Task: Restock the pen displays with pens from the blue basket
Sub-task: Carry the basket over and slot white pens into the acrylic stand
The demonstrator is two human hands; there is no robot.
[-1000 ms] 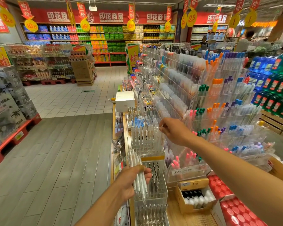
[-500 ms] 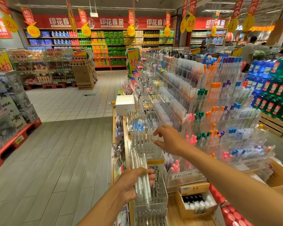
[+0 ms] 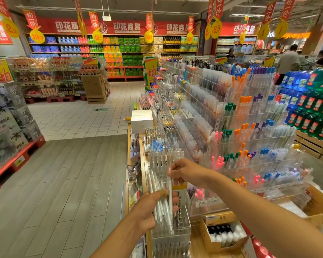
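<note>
My left hand (image 3: 149, 211) grips a bundle of white pens (image 3: 159, 203) held upright in front of the clear acrylic pen display (image 3: 175, 237). My right hand (image 3: 185, 171) has come down to the bundle and pinches the top of one white pen (image 3: 169, 194) at its right side. Behind the hands stands a clear rack (image 3: 162, 159) filled with white pens. The blue basket is out of view.
Tiered acrylic racks (image 3: 250, 138) of coloured pens rise to the right. A cardboard box of white and black bottles (image 3: 224, 233) sits at lower right, a white box (image 3: 141, 121) further along the shelf. The grey floor aisle (image 3: 63, 183) lies left.
My right hand has dropped from the white-pen rack down to the bundle and now pinches one pen. My left hand has kept hold of the bundle.
</note>
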